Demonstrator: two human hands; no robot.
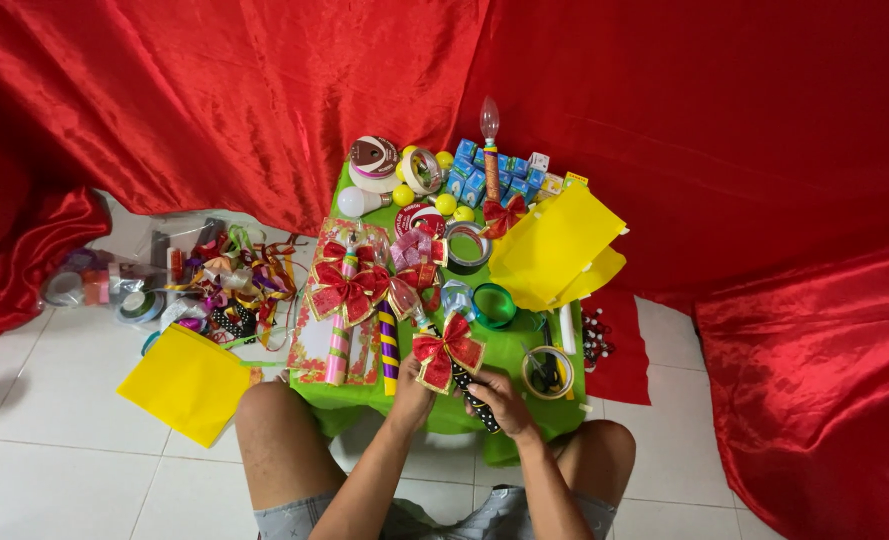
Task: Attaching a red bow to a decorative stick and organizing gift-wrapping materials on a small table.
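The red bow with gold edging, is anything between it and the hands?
Nothing visible. The left hand touches the red bow with gold edging at its lower left, and the right hand grips the black polka-dot stick beneath it.

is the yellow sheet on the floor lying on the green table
No, the yellow sheet lies on the white floor tiles, left of the green table.

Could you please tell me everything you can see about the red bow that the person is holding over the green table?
The red bow is made of shiny ribbon with gold edging, tied into two wide loops around a central knot, with tails hanging below. It sits at the near edge of the small green table, facing up toward the camera. The left hand pinches its lower left side, and the right hand holds a black stick with white dots that runs beneath it. Whether bow and stick are already joined cannot be told.
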